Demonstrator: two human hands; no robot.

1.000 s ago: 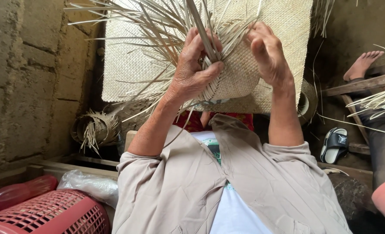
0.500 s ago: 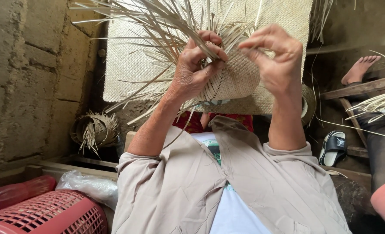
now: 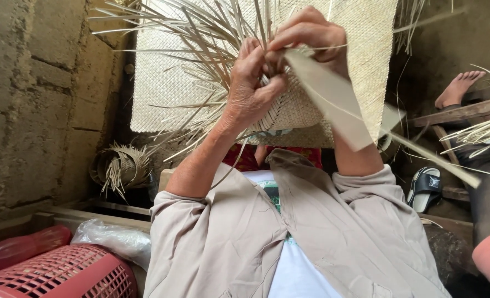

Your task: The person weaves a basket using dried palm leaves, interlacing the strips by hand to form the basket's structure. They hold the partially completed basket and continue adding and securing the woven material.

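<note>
I hold a half-woven piece of pale straw [image 3: 297, 113] up in front of me, with many loose strands [image 3: 201, 38] fanning out to the left. My left hand [image 3: 250, 88] grips its woven edge from the left. My right hand [image 3: 314, 36] is pressed against the left one at the top and pinches a wide pale strip [image 3: 336, 102]. That strip runs down and right across my forearm toward the floor. Behind the work lies a large flat woven mat [image 3: 162, 88].
A rough concrete wall [image 3: 35, 99] stands on the left, with a small unfinished basket [image 3: 121, 165] at its foot. A red plastic basket [image 3: 63, 273], a plastic bag [image 3: 112, 240] and a pink bottle [image 3: 24, 248] sit lower left. Right: another person's foot [image 3: 457, 88], wooden plank [image 3: 465, 110], sandal [image 3: 424, 187].
My right hand has moved left and up to meet the left hand, bringing a wide strip across the work. The left hand has kept its hold on the woven piece.
</note>
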